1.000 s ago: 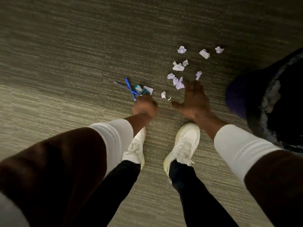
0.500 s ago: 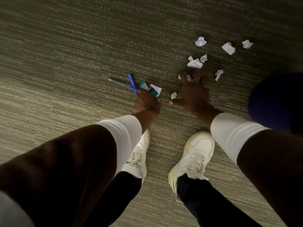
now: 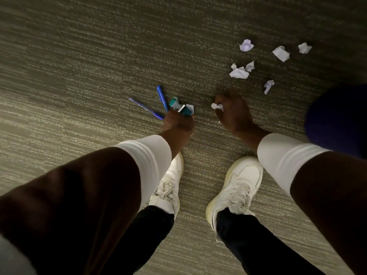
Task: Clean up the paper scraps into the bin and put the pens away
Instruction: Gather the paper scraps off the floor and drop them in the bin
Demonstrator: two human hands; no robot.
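White shoes (image 3: 236, 187) are standing on carpet (image 3: 79, 76). Beyond them, the left hand (image 3: 179, 122) is gripping blue pens (image 3: 162, 98), which are fanning out past its curled fingers. The right hand (image 3: 235, 114) is pinching a paper scrap (image 3: 217, 106) at its curled fingertips. Farther scraps (image 3: 239, 72) are lying loose beyond that hand.

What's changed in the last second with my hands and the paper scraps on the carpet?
The right hand, earlier spread open over the nearest scraps, has curled round them; one white scrap shows at its fingers. The left hand keeps gripping the blue pens and some scraps. The farther crumpled scraps lie untouched on the carpet.
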